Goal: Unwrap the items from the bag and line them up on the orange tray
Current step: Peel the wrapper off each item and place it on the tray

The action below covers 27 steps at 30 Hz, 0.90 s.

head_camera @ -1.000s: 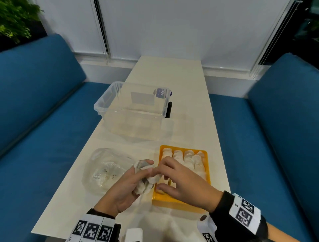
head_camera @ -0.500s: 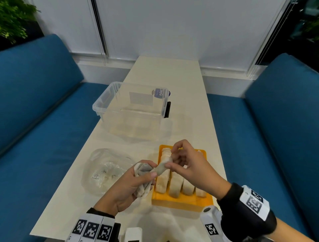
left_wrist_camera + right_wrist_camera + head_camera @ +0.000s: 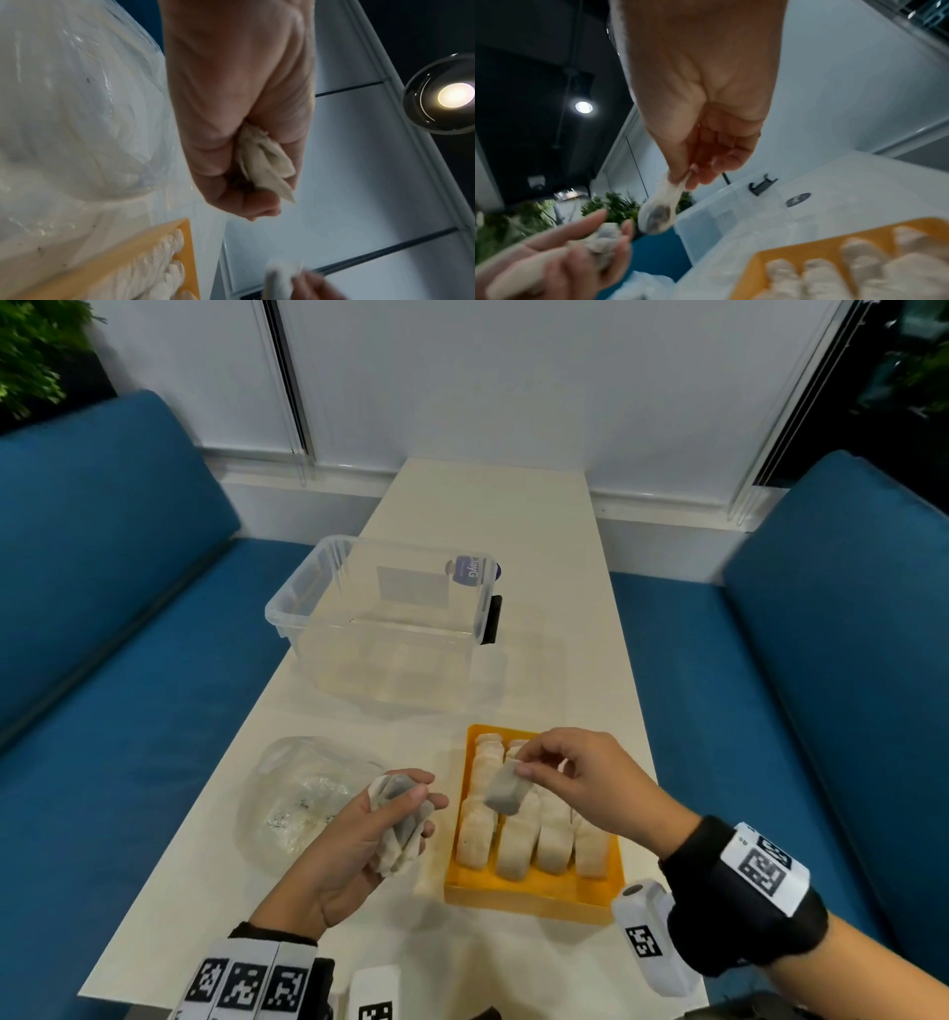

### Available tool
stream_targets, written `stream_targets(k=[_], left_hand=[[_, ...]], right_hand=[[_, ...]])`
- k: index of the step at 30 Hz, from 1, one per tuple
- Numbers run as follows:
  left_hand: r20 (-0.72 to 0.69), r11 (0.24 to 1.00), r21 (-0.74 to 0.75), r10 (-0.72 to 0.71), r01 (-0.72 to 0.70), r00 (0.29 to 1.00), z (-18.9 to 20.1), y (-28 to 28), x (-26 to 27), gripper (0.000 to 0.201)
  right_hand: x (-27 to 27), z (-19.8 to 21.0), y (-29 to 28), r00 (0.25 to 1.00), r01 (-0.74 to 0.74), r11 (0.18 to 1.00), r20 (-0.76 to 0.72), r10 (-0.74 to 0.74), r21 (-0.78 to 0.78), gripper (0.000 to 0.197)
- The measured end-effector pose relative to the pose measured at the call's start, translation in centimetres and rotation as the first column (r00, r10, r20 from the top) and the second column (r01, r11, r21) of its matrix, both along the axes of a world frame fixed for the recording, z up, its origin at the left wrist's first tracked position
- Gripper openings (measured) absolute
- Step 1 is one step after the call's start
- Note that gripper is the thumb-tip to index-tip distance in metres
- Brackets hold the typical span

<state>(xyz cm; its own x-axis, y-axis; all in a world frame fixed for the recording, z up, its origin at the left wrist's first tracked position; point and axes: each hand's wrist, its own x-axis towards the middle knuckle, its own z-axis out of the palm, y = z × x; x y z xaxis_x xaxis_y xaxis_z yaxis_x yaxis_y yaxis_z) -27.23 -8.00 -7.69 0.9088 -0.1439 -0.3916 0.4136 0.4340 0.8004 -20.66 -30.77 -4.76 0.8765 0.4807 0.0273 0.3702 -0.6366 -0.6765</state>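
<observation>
The single item (image 3: 506, 791) is a small pale piece, whitish along its upper part and grey at its lower end, soft-edged and roughly oblong. It hangs tilted over the left rows of the orange tray (image 3: 534, 893), clear of the pieces below it. The right hand (image 3: 580, 780) pinches its upper end between thumb and forefinger, the other fingers curled loosely behind; in the right wrist view the item (image 3: 661, 215) dangles from that pinch as a limp, stretched shape with a dark grey patch at the bottom.

The left hand (image 3: 359, 850) is palm up just left of the tray, its fingers curled round a bundle of items (image 3: 398, 827), off-white with grey patches and crumpled folds. In the left wrist view the bundle (image 3: 262, 160) shows as creased cream material squeezed between thumb and fingers.

On the tray lie rows of unwrapped pieces (image 3: 518, 839), pale, lumpy and elongated, set side by side lengthwise and touching one another. The tray sits on the near right part of a cream table (image 3: 513, 516).

Left of the hands lies a clear plastic bag (image 3: 303, 793), crumpled and flattened on the table, with specks showing through it. Beyond it stands a clear plastic bin (image 3: 380, 618) with a black latch on its right side and a round purple sticker. Blue benches (image 3: 102, 608) flank the table on both sides.
</observation>
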Motion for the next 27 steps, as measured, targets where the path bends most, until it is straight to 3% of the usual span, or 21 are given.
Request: stream_targets(k=[3, 6, 9, 11, 13, 15, 16, 19, 27], left_hand=[[-0.016, 0.999, 0.008, 0.052, -0.052, 0.999, -0.3, 0.7, -0.2, 0.027], [-0.026, 0.997, 0.029, 0.069, -0.068, 0.997, -0.5, 1.0, -0.4, 0.059], [-0.036, 0.996, 0.003, 0.09, -0.089, 0.995, -0.6, 1.1, -0.5, 0.024], [-0.049, 0.995, 0.017, 0.1, -0.1, 0.994, -0.5, 1.0, -0.6, 0.015], [-0.048, 0.995, 0.026, 0.094, -0.093, 0.994, -0.3, 1.0, -0.8, 0.02], [-0.042, 0.996, 0.045, 0.085, -0.083, 0.995, -0.2, 1.1, -0.9, 0.042], [-0.045, 0.995, 0.049, 0.087, -0.085, 0.995, -0.2, 1.1, -0.9, 0.042], [-0.051, 0.996, 0.019, 0.091, -0.09, 0.995, -0.3, 1.1, -0.8, 0.015], [-0.058, 0.997, 0.017, 0.07, -0.069, 0.996, -0.1, 0.9, -0.6, 0.02]], right_hand=[[1.1, -1.6, -1.6, 0.995, -0.05, 0.975, -0.094, 0.03, -0.219, 0.015], [1.4, -3.6, -2.3, 0.972, -0.141, 0.922, -0.229, 0.059, -0.36, 0.02], [1.3, -5.1, -2.4, 0.938, -0.197, 0.897, -0.343, 0.055, -0.395, 0.018], [1.2, -5.8, -2.3, 0.922, -0.204, 0.893, -0.384, 0.038, -0.402, 0.013], [1.3, -6.4, -2.1, 0.917, -0.206, 0.884, -0.398, 0.024, -0.42, 0.009], [1.3, -7.0, -2.0, 0.92, -0.205, 0.866, -0.392, 0.011, -0.455, 0.008], [1.4, -7.2, -2.0, 0.924, -0.201, 0.857, -0.382, 0.005, -0.475, 0.008], [1.6, -7.4, -2.0, 0.941, -0.187, 0.829, -0.337, -0.002, -0.527, 0.006], [2.0, -8.1, -2.1, 0.959, -0.164, 0.812, -0.282, 0.0, -0.56, 0.013]])
